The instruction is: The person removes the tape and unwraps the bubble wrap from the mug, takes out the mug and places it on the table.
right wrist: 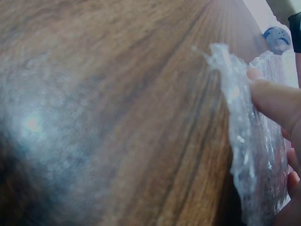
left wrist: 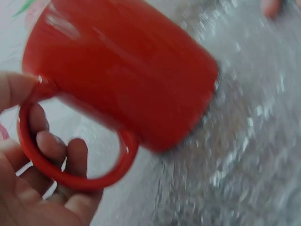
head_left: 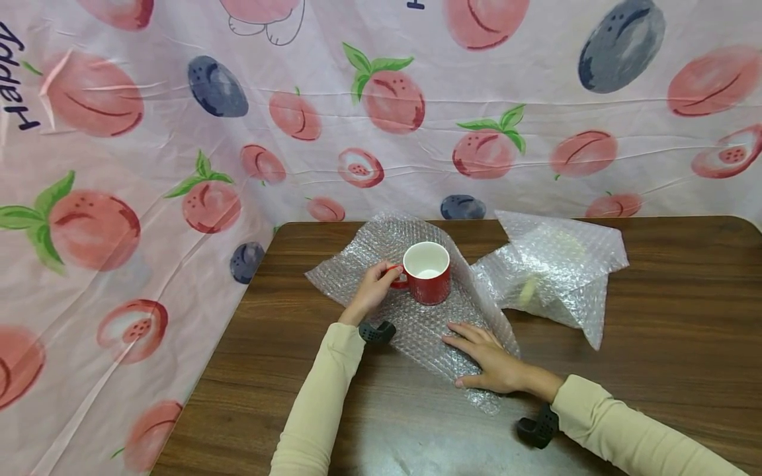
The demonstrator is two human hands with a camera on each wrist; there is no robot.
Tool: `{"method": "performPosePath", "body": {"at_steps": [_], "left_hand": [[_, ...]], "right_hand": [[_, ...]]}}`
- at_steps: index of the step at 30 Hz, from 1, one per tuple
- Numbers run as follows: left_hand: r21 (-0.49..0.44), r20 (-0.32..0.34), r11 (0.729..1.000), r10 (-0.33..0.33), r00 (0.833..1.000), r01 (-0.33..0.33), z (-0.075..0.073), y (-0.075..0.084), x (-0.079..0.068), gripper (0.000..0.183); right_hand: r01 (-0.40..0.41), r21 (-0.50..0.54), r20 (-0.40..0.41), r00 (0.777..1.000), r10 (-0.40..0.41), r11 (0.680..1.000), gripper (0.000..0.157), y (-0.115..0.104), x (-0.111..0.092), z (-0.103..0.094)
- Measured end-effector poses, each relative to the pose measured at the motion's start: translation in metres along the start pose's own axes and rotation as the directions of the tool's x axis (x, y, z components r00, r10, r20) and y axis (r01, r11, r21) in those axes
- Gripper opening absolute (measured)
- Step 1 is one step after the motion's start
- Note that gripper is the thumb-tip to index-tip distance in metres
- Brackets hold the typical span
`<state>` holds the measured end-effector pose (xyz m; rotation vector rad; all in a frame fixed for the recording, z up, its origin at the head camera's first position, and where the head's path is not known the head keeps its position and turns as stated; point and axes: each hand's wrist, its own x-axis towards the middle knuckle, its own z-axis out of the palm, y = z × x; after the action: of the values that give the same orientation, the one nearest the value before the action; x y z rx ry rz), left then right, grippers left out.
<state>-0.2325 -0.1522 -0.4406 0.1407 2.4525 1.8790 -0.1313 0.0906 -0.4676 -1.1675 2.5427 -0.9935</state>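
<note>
A red mug (head_left: 430, 287) with a white inside stands upright over a sheet of bubble wrap (head_left: 411, 324). My left hand (head_left: 375, 285) holds the mug by its handle (left wrist: 89, 181). In the left wrist view, fingers pass through the handle loop and the thumb (left wrist: 16, 89) lies at its upper end. My right hand (head_left: 491, 360) rests with spread fingers on the near right part of the bubble wrap. The right wrist view shows the thumb (right wrist: 273, 96) at the edge of the wrap.
A second bundle of bubble wrap (head_left: 553, 271), with something yellowish inside, lies to the right on the brown wooden table (head_left: 684, 317). A peach-print cloth (head_left: 333, 86) hangs behind and to the left of the table.
</note>
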Motion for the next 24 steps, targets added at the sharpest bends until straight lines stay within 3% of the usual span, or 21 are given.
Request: {"method": "performPosePath", "body": {"at_steps": [5, 8, 15, 24], "left_hand": [[-0.059, -0.006, 0.998, -0.034, 0.999, 0.034, 0.002, 0.002, -0.003, 0.024], [-0.148, -0.002, 0.988, -0.043, 0.999, 0.042, 0.004, 0.002, -0.004, 0.025], [-0.273, -0.115, 0.962, -0.058, 0.992, 0.024, 0.010, -0.003, -0.006, 0.016], [-0.397, -0.226, 0.917, -0.065, 0.972, -0.031, 0.009, 0.001, -0.017, 0.023]], "right_hand": [[-0.005, -0.002, 0.004, 1.000, 0.005, 1.000, 0.070, 0.001, 0.000, 0.001], [-0.005, -0.006, 0.001, 1.000, 0.005, 1.000, 0.071, 0.001, 0.000, 0.001], [0.002, -0.009, -0.001, 1.000, -0.002, 1.000, 0.070, 0.001, 0.000, 0.002], [-0.001, -0.005, 0.000, 1.000, 0.001, 1.000, 0.069, 0.001, 0.000, 0.001]]}}
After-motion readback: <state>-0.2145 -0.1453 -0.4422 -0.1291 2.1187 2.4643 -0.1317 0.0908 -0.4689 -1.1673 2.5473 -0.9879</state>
